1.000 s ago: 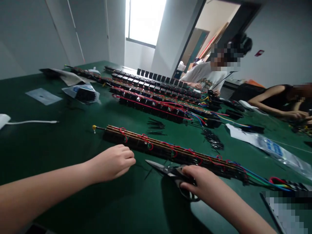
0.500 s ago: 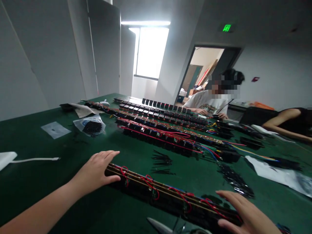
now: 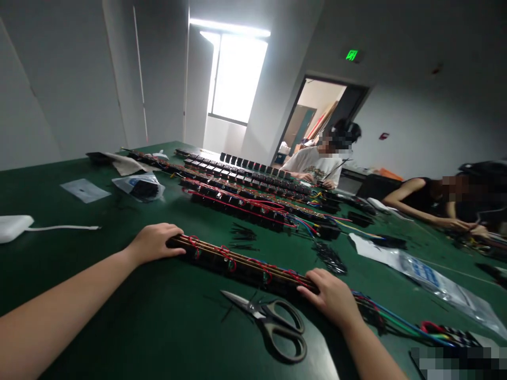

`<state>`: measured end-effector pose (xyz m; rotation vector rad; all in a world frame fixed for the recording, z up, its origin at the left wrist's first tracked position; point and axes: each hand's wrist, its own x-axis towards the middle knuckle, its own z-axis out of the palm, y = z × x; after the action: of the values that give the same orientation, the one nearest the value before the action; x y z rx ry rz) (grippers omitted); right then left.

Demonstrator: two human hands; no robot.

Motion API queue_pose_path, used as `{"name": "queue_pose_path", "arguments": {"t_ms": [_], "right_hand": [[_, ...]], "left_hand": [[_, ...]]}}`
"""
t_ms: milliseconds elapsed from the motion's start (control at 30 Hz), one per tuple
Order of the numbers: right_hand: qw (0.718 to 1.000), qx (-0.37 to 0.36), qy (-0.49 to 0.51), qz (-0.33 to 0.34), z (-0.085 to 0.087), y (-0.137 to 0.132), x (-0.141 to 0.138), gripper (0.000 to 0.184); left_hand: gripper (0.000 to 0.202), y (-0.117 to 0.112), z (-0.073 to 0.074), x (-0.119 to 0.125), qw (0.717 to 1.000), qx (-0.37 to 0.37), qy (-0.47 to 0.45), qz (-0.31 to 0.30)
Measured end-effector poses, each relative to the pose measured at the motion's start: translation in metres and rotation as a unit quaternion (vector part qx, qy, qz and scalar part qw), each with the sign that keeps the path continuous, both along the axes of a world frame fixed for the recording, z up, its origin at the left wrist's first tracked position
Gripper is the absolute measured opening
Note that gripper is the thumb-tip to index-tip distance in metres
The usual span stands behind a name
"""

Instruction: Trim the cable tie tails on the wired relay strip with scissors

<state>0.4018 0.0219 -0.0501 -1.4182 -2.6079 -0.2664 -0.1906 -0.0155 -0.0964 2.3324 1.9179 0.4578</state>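
A long black strip of modules with red wires and brass-coloured rods along its top lies across the green table. My left hand is closed around its left end, thumb on the near side and fingers over the top. Towards the other end, my right hand grips the same strip; colored wires run out beyond it. A pair of scissors with dark handles lies just in front of the strip, blades pointing left. Behind the strip are loose black cable ties.
Several similar wired strips lie farther back. A bag of black pieces, a white charger with a cable and plastic packaging are around. Two people sit across the table. At lower right is a blurred-out object.
The view has shifted and tilted down, showing the whole scissors and more of the table's right side. My right hand's fingers have come down and closed on the strip; my left stays at its end.
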Motion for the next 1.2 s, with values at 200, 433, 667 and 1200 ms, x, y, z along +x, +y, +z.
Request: {"name": "queue_pose_path", "arguments": {"t_ms": [200,433,667,1200], "right_hand": [[0.997,0.061,-0.001,-0.048,-0.005,-0.01,-0.006,0.048],[0.986,0.113,0.001,-0.126,-0.01,-0.014,-0.006,0.03],[0.969,0.096,-0.004,-0.227,-0.001,-0.018,-0.014,0.038],[0.955,0.035,0.002,-0.293,0.007,-0.028,-0.033,0.043]], "left_hand": [[0.04,0.006,-0.008,0.007,1.0,0.021,0.008,0.012],[0.041,0.01,-0.004,0.018,1.0,0.009,0.02,0.023],[0.042,0.007,0.005,0.024,0.999,0.01,0.039,0.033],[0.045,0.004,0.001,0.027,0.995,0.022,0.047,0.079]]}}
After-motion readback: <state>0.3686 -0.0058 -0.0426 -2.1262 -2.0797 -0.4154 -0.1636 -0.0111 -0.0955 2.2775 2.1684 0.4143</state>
